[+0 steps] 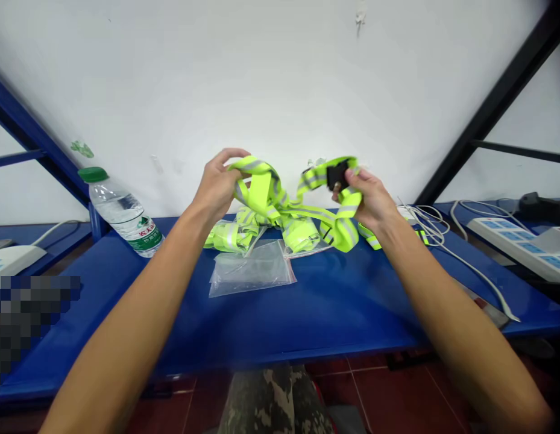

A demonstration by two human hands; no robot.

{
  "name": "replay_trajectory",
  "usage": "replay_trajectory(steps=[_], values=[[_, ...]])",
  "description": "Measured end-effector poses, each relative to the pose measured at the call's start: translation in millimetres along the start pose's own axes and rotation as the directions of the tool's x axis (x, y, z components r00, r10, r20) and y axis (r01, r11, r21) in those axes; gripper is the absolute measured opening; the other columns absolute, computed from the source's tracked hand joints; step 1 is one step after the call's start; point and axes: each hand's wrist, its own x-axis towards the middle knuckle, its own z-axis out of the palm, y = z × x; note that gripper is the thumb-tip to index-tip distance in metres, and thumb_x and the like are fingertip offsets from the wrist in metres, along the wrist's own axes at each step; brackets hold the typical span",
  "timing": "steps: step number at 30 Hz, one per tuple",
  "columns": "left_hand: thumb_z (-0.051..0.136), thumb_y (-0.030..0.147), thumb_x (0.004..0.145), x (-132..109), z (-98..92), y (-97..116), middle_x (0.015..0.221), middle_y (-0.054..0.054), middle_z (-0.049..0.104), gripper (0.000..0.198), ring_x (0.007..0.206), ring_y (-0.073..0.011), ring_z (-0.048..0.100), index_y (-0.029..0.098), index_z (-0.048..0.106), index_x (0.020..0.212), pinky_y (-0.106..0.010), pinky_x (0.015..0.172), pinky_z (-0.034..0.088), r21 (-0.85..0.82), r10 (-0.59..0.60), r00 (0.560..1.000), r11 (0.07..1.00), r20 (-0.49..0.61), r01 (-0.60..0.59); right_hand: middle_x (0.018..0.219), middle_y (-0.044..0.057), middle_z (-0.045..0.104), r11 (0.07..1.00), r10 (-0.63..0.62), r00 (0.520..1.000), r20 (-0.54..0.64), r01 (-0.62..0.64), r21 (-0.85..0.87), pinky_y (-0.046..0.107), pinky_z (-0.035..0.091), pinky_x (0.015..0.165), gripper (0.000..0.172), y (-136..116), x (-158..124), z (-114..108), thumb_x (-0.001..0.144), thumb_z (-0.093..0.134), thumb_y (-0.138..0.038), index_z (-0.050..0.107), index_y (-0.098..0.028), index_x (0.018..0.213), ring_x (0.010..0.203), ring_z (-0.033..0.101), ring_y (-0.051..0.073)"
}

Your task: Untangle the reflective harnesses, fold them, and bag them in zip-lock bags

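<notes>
Both hands hold up a neon yellow reflective strap vest above the blue table. My left hand is closed round a folded bundle of its straps. My right hand pinches the strap end at a black buckle. Loops of strap hang between the hands and touch the table. More folded yellow vests, some in clear bags, lie under the hands. An empty clear plastic bag lies flat in front of them.
A water bottle with a green cap lies tilted at the left. White cables and a power strip sit at the right. Blue and black shelf frames rise on both sides against the white wall.
</notes>
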Motion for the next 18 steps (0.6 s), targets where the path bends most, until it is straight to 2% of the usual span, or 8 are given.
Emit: replay_trajectory(steps=[2, 5, 7, 10, 12, 13, 15, 18], values=[[0.052, 0.013, 0.068, -1.4, 1.1, 2.5, 0.096, -0.005, 0.069, 0.048, 0.083, -0.0202, 0.068, 0.023, 0.06, 0.115, -0.037, 0.076, 0.057, -0.235, -0.072, 0.997, 0.97, -0.006, 0.069, 0.074, -0.003, 0.064, 0.984, 0.021, 0.991, -0.134, 0.003, 0.178, 0.027, 0.054, 0.062, 0.028, 3.9, 3.9, -4.1, 0.074, 0.079, -0.039, 0.059, -0.021, 0.081, 0.061, 0.06, 0.012], [0.052, 0.021, 0.069, -14.4, 3.8, -7.4, 0.092, -0.008, 0.069, 0.042, 0.075, -0.0233, 0.068, 0.017, 0.065, 0.108, -0.043, 0.072, 0.057, -0.343, -0.246, 0.942, 0.886, 0.226, 0.314, 0.075, 0.0, 0.068, 0.957, 0.17, 0.976, -0.134, -0.131, 0.258, 0.028, 0.057, 0.06, 0.021, 19.8, 0.4, -4.7, 0.078, 0.075, -0.031, 0.058, -0.019, 0.084, 0.061, 0.064, 0.014], [0.054, 0.033, 0.075, -24.2, 9.0, -19.4, 0.08, -0.011, 0.068, 0.032, 0.065, -0.0229, 0.065, 0.013, 0.068, 0.096, -0.041, 0.067, 0.055, -0.261, -0.353, 0.882, 0.861, 0.312, 0.436, 0.077, 0.003, 0.07, 0.94, 0.257, 0.96, -0.108, -0.222, 0.257, 0.029, 0.059, 0.06, 0.015, 31.9, -4.6, -2.3, 0.081, 0.071, -0.025, 0.059, -0.017, 0.086, 0.062, 0.067, 0.015], [0.062, 0.05, 0.078, -33.8, 21.2, -35.0, 0.056, -0.006, 0.059, 0.036, 0.051, -0.0176, 0.057, 0.016, 0.061, 0.068, -0.034, 0.058, 0.049, -0.025, -0.467, 0.862, 0.877, 0.196, 0.48, 0.078, 0.006, 0.072, 0.919, 0.345, 0.933, -0.103, -0.314, 0.238, 0.033, 0.061, 0.064, 0.01, 44.6, -9.6, 2.3, 0.084, 0.068, -0.02, 0.059, -0.016, 0.088, 0.066, 0.07, 0.019], [0.066, 0.054, 0.077, -37.0, 28.2, -40.3, 0.047, -0.003, 0.053, 0.04, 0.046, -0.0162, 0.053, 0.019, 0.054, 0.062, -0.031, 0.054, 0.044, 0.169, -0.503, 0.853, 0.861, 0.138, 0.48, 0.076, 0.007, 0.073, 0.91, 0.377, 0.919, -0.118, -0.343, 0.232, 0.037, 0.062, 0.067, 0.01, 49.6, -10.5, 4.5, 0.083, 0.068, -0.019, 0.059, -0.017, 0.086, 0.068, 0.072, 0.021], [0.067, 0.055, 0.076, -38.1, 30.4, -41.7, 0.046, -0.003, 0.053, 0.039, 0.046, -0.0172, 0.053, 0.019, 0.055, 0.067, -0.03, 0.053, 0.042, 0.272, -0.519, 0.844, 0.839, 0.137, 0.471, 0.074, 0.007, 0.073, 0.906, 0.387, 0.914, -0.123, -0.353, 0.233, 0.038, 0.062, 0.068, 0.011, 51.6, -10.7, 5.3, 0.082, 0.069, -0.019, 0.059, -0.017, 0.085, 0.068, 0.072, 0.022], [0.07, 0.059, 0.073, -39.5, 32.4, -43.5, 0.052, -0.005, 0.06, 0.047, 0.052, -0.023, 0.059, 0.017, 0.06, 0.091, -0.031, 0.055, 0.042, 0.472, -0.543, 0.831, 0.768, 0.122, 0.433, 0.073, 0.006, 0.073, 0.899, 0.406, 0.904, -0.134, -0.369, 0.238, 0.039, 0.062, 0.069, 0.011, 55.7, -11.3, 6.5, 0.081, 0.07, -0.019, 0.06, -0.017, 0.086, 0.067, 0.072, 0.023], [0.064, 0.069, 0.072, -38.6, 33.5, -47.9, 0.094, -0.021, 0.073, 0.087, 0.086, -0.0363, 0.069, 0.012, 0.043, 0.133, -0.036, 0.068, 0.046, 0.648, -0.503, 0.863, 0.668, 0.032, 0.365, 0.073, 0.006, 0.074, 0.888, 0.438, 0.886, -0.152, -0.399, 0.23, 0.038, 0.062, 0.066, 0.01, 60.8, -14.0, 8.2, 0.081, 0.069, -0.018, 0.061, -0.017, 0.088, 0.065, 0.072, 0.023]])
